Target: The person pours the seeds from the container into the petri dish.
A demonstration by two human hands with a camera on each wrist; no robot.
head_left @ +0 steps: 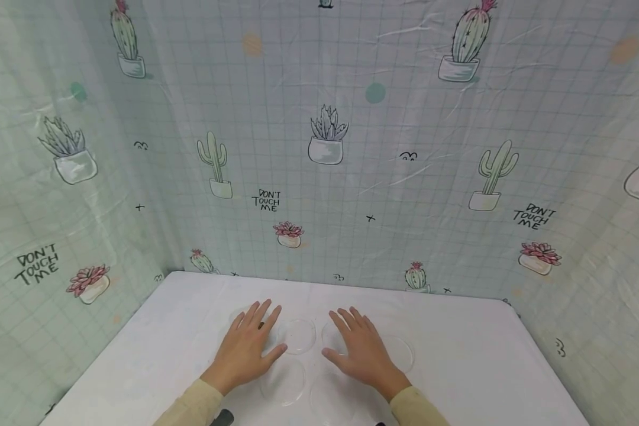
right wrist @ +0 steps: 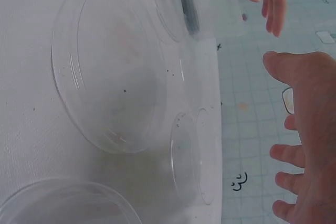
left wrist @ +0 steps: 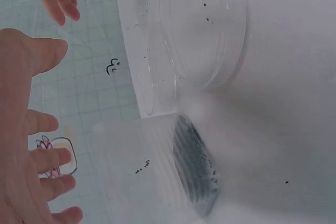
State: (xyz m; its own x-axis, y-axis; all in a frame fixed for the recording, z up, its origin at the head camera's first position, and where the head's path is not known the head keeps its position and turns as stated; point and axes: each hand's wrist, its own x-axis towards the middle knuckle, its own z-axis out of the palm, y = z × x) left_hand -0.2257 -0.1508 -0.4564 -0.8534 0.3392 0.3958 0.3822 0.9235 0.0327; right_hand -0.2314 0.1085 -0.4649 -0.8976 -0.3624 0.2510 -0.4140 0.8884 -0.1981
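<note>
My left hand (head_left: 247,349) hovers palm down with fingers spread, over the left side of a group of dishes. Below it in the left wrist view stands a translucent ribbed container (left wrist: 139,166) with dark stuff (left wrist: 194,163) at its bottom. My right hand (head_left: 361,352) mirrors it on the right, fingers spread and holding nothing. Several clear round petri dishes lie between and around the hands, among them a back middle dish (head_left: 297,337), a front left dish (head_left: 283,381) and a right dish (head_left: 402,355). Tiny dark specks dot a large dish (right wrist: 110,72) in the right wrist view.
A white cloth covers the table (head_left: 468,355). Behind it and at both sides hangs a curtain (head_left: 277,118) printed with cacti. A dark rounded object (head_left: 223,418) shows by the left sleeve at the bottom edge.
</note>
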